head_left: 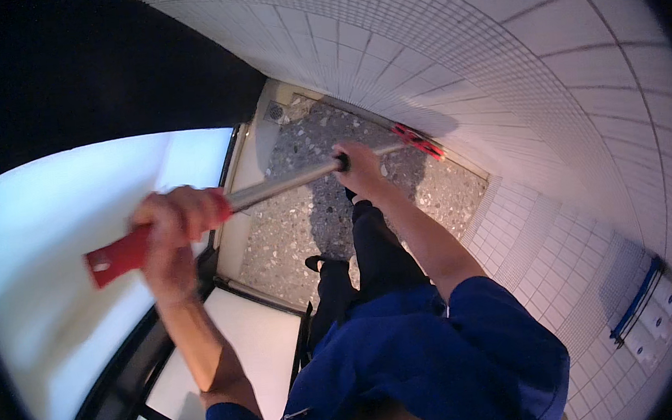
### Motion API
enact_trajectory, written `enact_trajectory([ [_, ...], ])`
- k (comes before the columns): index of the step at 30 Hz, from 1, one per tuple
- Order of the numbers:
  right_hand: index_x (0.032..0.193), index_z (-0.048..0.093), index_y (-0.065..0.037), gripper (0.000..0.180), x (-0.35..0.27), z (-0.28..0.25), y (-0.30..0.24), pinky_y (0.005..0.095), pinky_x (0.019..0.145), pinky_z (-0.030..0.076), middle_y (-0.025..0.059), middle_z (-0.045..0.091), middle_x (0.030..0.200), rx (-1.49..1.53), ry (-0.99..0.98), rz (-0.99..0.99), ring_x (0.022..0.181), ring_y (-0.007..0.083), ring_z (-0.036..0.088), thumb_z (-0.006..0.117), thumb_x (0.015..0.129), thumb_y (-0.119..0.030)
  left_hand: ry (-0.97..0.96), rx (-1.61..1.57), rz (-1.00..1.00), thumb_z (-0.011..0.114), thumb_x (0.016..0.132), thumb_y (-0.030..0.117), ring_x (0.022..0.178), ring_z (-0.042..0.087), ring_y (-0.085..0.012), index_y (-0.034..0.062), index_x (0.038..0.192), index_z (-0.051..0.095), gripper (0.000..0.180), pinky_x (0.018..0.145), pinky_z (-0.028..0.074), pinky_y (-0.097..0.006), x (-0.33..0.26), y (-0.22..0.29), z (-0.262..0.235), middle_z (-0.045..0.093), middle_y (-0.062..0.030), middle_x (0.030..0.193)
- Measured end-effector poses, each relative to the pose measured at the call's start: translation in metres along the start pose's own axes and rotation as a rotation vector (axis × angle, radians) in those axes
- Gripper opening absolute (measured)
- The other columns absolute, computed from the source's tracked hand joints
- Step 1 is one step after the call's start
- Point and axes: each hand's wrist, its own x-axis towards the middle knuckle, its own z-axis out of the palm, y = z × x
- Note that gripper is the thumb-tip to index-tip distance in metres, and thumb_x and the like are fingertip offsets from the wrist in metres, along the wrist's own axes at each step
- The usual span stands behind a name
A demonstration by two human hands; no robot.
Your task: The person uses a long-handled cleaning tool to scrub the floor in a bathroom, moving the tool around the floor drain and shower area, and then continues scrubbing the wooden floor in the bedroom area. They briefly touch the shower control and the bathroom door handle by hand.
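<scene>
I hold a long-handled cleaning tool with a grey metal pole [287,184] across the upper middle of the view. My left hand [171,239] is wrapped round its red grip [119,259], whose end sticks out to the left. Farther along, beside a black collar, my right hand [361,168] is closed on the pole. At the far end a red and black head [419,142] lies along the foot of the tiled wall. Whether that head is a brush or a squeegee, I cannot make out.
Speckled stone floor [276,246] lies below, with my feet on it. A white tiled wall [419,61] rises ahead and to the right. Bright panels in dark frames [228,337] stand at the left. A blue rail with white dispensers [645,320] is at the lower right.
</scene>
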Motion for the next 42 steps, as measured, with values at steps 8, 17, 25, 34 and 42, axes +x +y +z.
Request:
enact_trajectory([
  [8, 0.077, 0.054, -0.005, 0.012, 0.099, 0.074, -0.076, 0.0447, 0.062, 0.047, 0.0147, 0.059, 0.074, 0.201, 0.136, -0.166, 0.072, 0.038, 0.06, 0.063, 0.071, -0.008, 0.102, 0.301, 0.087, 0.05, 0.088, 0.027, 0.06, 0.05, -0.0164, 0.0187, 0.071, 0.045, 0.02, 0.08, 0.048, -0.041, 0.015, 0.062, -0.045, 0.048, -0.0026, 0.061],
  [17, 0.074, 0.053, -0.006, 0.01, 0.061, 0.043, -0.104, 0.0423, 0.066, 0.045, 0.0124, 0.058, 0.072, 0.333, 0.099, -0.265, 0.074, 0.0345, 0.058, 0.061, 0.067, -0.005, -0.39, 0.227, 0.274, 0.07, 0.082, 0.04, 0.072, 0.06, -0.0172, 0.0179, 0.089, 0.056, 0.028, 0.073, 0.05, -0.037, -0.034, 0.095, -0.055, 0.059, -0.0019, 0.081],
  [25, 0.075, 0.053, -0.006, 0.013, 0.013, 0.102, -0.113, 0.0424, 0.07, 0.044, 0.0114, 0.056, 0.073, 0.316, -0.126, -0.355, 0.076, 0.0329, 0.057, 0.064, 0.069, -0.006, 0.316, 0.207, 0.284, 0.06, 0.085, 0.022, 0.052, 0.053, -0.0157, 0.0144, 0.068, 0.046, 0.023, 0.053, 0.042, -0.032, -0.132, 0.066, 0.005, 0.052, -0.0032, 0.058],
  [34, 0.074, 0.054, -0.005, 0.016, -0.186, 0.163, -0.198, 0.0434, 0.072, 0.043, 0.0142, 0.055, 0.073, 0.456, -0.43, -0.382, 0.076, 0.0346, 0.056, 0.067, 0.066, -0.008, 0.668, 0.18, 0.226, 0.059, 0.082, 0.016, 0.048, 0.054, -0.0188, 0.0113, 0.066, 0.049, 0.02, 0.053, 0.047, -0.034, -0.341, 0.107, 0.017, 0.052, -0.0051, 0.053],
  [42, 0.075, 0.052, -0.004, 0.02, -0.374, 0.248, -0.243, 0.0426, 0.066, 0.043, 0.0147, 0.057, 0.074, 0.426, -0.884, -0.482, 0.075, 0.0364, 0.056, 0.07, 0.068, -0.008, 1.119, 0.116, 0.204, 0.069, 0.082, 0.027, 0.046, 0.052, -0.0213, 0.0069, 0.06, 0.049, 0.036, 0.053, 0.047, -0.038, -0.545, 0.106, 0.024, 0.051, -0.0084, 0.051],
])
